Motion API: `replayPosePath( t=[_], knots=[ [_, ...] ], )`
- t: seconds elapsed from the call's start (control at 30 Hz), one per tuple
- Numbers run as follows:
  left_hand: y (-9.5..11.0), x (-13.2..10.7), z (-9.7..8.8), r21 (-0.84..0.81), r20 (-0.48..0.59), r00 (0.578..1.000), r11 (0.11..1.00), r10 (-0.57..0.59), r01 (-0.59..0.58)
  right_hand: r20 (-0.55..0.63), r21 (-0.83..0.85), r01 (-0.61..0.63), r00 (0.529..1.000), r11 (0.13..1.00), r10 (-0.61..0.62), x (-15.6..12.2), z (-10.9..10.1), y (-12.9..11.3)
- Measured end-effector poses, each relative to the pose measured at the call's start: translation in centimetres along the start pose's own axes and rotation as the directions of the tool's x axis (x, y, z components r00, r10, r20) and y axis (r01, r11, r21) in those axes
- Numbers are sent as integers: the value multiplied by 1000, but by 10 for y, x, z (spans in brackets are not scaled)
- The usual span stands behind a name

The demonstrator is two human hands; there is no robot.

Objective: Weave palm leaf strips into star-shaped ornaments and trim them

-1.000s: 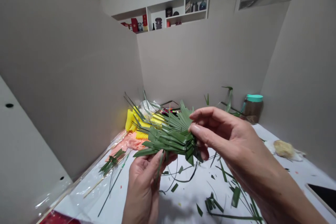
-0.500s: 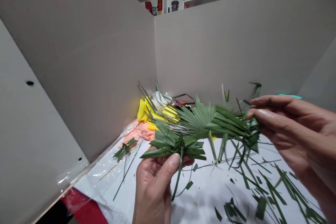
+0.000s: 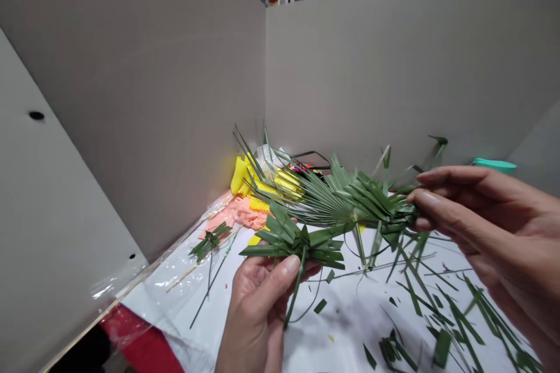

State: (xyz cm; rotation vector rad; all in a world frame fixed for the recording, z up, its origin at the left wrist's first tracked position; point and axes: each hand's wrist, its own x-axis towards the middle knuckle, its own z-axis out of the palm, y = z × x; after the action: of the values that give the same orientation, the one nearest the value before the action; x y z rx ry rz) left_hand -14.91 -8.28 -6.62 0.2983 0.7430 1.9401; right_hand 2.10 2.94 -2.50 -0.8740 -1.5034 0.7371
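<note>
Work in hand looked like plaiting a green palm leaf (image 3: 332, 201): folded strips at both ends, a fan of unfolded leaflets (image 3: 326, 198) between them. Judged mid-weave. Next move called for turning the next free strip over and tucking it in, with tension held at both ends.

Left hand (image 3: 256, 315): nearly closed, thumb pressed on top of the folded bundle (image 3: 297, 247), fingers curled beneath it. A long strip (image 3: 296, 291) hung down just beside the thumb.

Right hand (image 3: 490, 227): partly open, thumb and index pinched on the folded strips (image 3: 385, 210) at the leaf's far end. Other fingers curved loosely; could not tell if they touched anything.

Leaf spanned the gap between the hands, roughly level, above the plastic-covered table (image 3: 341, 326).

Cut green strips (image 3: 441, 347) lay below the right hand. A small leaf bunch (image 3: 210, 242) sat left of the left hand. Ahead of the left hand, past the leaf, were yellow mesh pieces (image 3: 239, 176) and a salmon-pink wad (image 3: 236, 214). A teal jar lid (image 3: 490, 165) showed just past the right hand's fingers.
</note>
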Motion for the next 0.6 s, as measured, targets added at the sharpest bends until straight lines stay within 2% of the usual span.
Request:
replayPosePath(
  t=[0.17, 0.3, 0.37, 0.5, 0.6],
  knots=[
    [-4, 3, -4, -41, -18, 999, 998, -51, 51, -11, 14, 7, 1000, 1000, -7, 3, 0, -1],
    [-6, 7, -8, -144, -85, 979, 974, -187, 173, -28, 35, -10, 1000, 999, 11, 4, 0, -3],
    [-6, 8, -10, -177, -65, 969, 958, -239, 224, -42, 49, -1, 999, 999, 3, 3, 0, -4],
    [-6, 9, -11, -223, 14, 976, 951, -217, 214, -61, 17, 22, 998, 1000, -21, 1, 0, -7],
    [-6, 8, -12, -215, 13, 980, 957, -199, 197, -61, 3, 18, 998, 1000, -18, 0, 0, -7]
  ],
)
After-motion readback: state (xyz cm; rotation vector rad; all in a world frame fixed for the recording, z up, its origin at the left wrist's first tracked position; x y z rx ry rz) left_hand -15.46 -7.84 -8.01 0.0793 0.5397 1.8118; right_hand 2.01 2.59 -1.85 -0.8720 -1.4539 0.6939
